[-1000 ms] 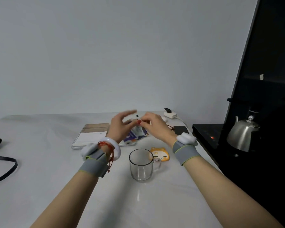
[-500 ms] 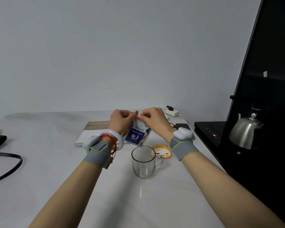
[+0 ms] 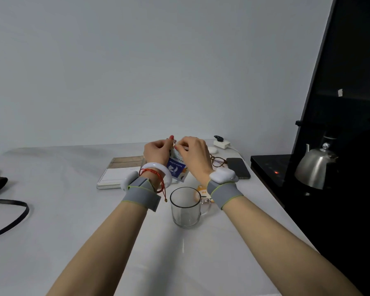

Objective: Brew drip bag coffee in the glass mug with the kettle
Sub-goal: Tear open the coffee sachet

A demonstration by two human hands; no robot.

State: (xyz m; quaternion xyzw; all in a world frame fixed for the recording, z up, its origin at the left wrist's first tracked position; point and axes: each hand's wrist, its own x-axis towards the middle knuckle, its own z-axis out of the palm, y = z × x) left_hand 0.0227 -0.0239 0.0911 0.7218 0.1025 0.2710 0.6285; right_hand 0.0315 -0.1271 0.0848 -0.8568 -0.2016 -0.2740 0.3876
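The drip bag coffee sachet [image 3: 176, 167] is held upright above the far side of the empty glass mug [image 3: 186, 207], its top edge pinched by the left hand [image 3: 157, 151] and the right hand [image 3: 193, 155], apparently for tearing open. The steel kettle [image 3: 316, 167] is left standing far right.

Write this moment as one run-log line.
left hand and right hand pinch coffee sachet top | glass mug empty | kettle untouched
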